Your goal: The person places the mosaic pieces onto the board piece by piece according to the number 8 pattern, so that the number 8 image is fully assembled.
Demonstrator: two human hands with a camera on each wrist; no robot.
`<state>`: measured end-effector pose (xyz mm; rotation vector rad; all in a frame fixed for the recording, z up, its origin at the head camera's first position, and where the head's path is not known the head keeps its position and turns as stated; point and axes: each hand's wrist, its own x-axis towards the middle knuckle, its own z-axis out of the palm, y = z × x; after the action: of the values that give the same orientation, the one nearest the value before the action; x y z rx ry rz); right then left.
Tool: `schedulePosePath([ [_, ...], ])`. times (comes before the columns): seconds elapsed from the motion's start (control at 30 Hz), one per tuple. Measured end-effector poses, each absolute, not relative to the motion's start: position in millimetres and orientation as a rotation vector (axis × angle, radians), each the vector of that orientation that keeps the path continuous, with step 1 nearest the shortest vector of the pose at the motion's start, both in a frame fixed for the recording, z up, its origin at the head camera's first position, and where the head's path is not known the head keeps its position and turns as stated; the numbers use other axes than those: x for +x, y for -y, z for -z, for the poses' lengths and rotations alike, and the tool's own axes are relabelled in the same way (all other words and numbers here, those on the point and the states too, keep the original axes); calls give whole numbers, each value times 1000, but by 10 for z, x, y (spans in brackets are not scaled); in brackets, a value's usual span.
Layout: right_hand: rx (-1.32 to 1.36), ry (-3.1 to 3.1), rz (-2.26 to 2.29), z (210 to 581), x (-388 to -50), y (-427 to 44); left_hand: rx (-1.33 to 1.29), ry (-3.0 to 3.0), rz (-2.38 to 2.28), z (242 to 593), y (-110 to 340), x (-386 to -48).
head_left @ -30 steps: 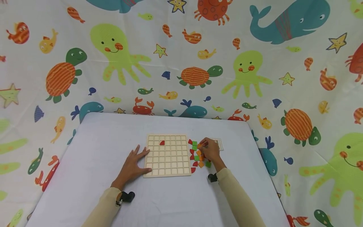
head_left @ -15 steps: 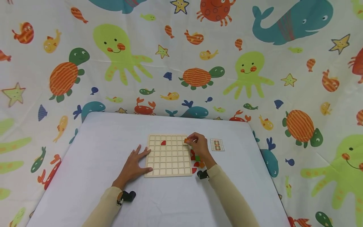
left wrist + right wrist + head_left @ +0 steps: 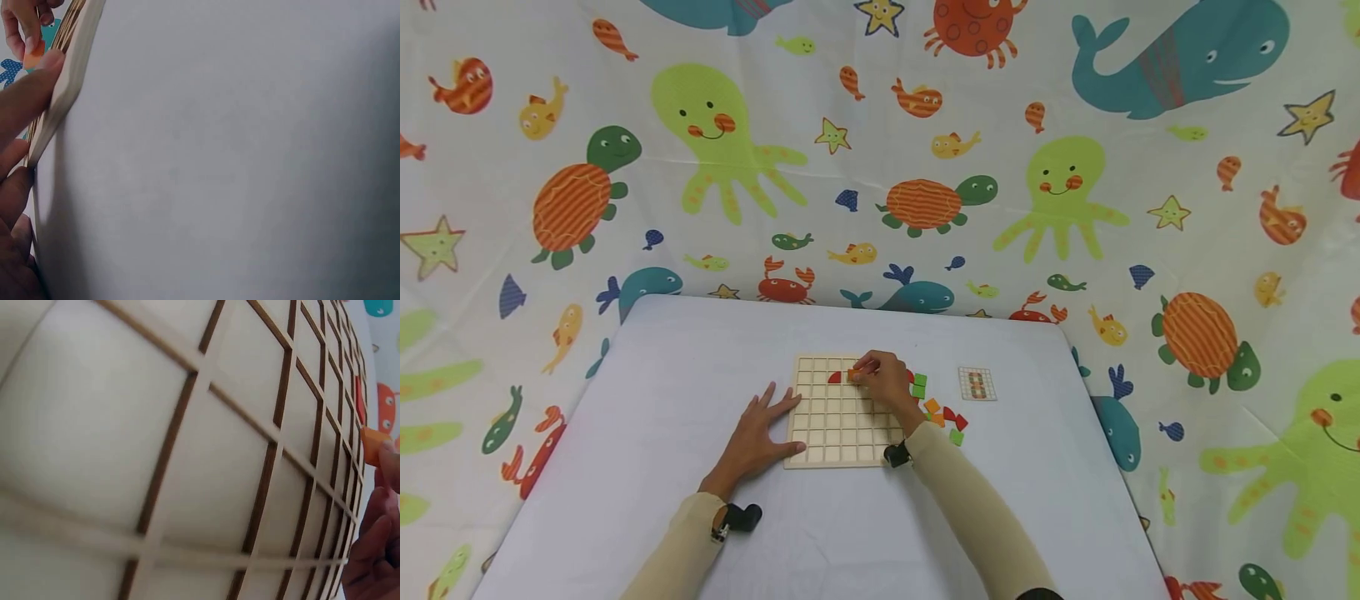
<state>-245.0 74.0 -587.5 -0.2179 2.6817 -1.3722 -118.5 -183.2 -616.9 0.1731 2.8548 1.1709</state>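
Observation:
A wooden grid board [image 3: 829, 435] lies on the white table. My left hand [image 3: 754, 435] rests at its left side with fingers spread, fingertips and thumb touching the frame; the left wrist view shows a finger [image 3: 39, 87] against the board's edge. Over the upper rows, my right hand [image 3: 887, 383] pinches a small orange square tile [image 3: 852, 376] between thumb and fingers. Just left of that tile, a red quarter-circle tile [image 3: 835, 378] sits in a cell. In the right wrist view the orange tile [image 3: 372, 445] is at the fingertips, close to the grid.
Loose green tiles [image 3: 919, 386], orange tiles [image 3: 932, 406] and red tiles [image 3: 961, 422] lie right of the board, some hidden by the right arm. A printed pattern card [image 3: 977, 384] lies farther right. Behind the table hangs a sea-animal cloth [image 3: 820, 183].
My right hand has moved left from the loose tiles, carrying the orange tile to the board beside the red one. The pattern card has come into full view. My left hand stays put.

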Motion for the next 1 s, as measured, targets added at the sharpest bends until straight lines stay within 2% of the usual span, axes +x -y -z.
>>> schedulePosePath([
  [0.3,-111,-2766,1140,5865,-2462,-570,179,-2857,-1165,6199,1816,-1198],
  [0.57,-151,-2788,1096,5838,-2413,-553,173,-2877,-1138,6199,1831,-1198],
  [0.8,-195,-2779,1253,5833,-2352,-784,189,-2880,-1155,6185,1841,-1196],
  [1.0,-67,-2861,1263,5820,-2356,-1139,180,-2884,-1149,6191,1840,-1192],
])
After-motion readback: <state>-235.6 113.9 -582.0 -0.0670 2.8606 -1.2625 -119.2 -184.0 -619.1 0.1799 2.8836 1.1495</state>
